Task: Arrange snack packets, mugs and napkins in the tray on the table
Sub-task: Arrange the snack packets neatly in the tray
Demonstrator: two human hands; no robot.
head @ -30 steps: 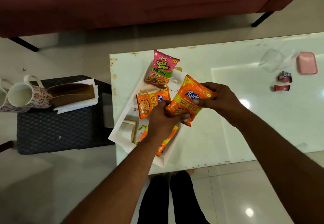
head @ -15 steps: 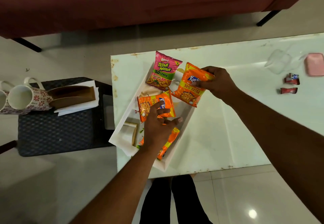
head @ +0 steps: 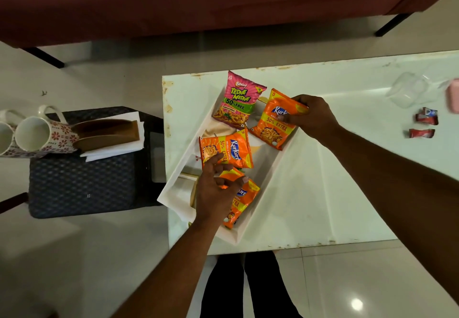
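Observation:
A white tray (head: 269, 181) lies slantwise at the left end of the table. In it are a pink snack packet (head: 238, 100) at the far end, an orange packet (head: 232, 150) in the middle and another orange packet (head: 242, 202) at the near end. My right hand (head: 313, 116) grips a third orange packet (head: 273, 125) by its top edge; its lower end rests in the tray's far right part. My left hand (head: 213, 188) hovers over the two nearer orange packets, fingers spread, holding nothing. Floral mugs (head: 37, 132) and white napkins (head: 114, 150) sit on a dark stool at the left.
A brown napkin holder (head: 106, 133) lies on the napkins on the dark stool (head: 82, 188). On the table's right are a clear plastic lid (head: 409, 91), two small red wrappers (head: 422, 132) and a pink object (head: 453, 96). A maroon sofa (head: 198, 2) spans the far side.
My left hand let go of the orange packet and dropped over the tray's nearer packets. My right hand carried that packet away from me and set its lower end into the tray beside the pink packet.

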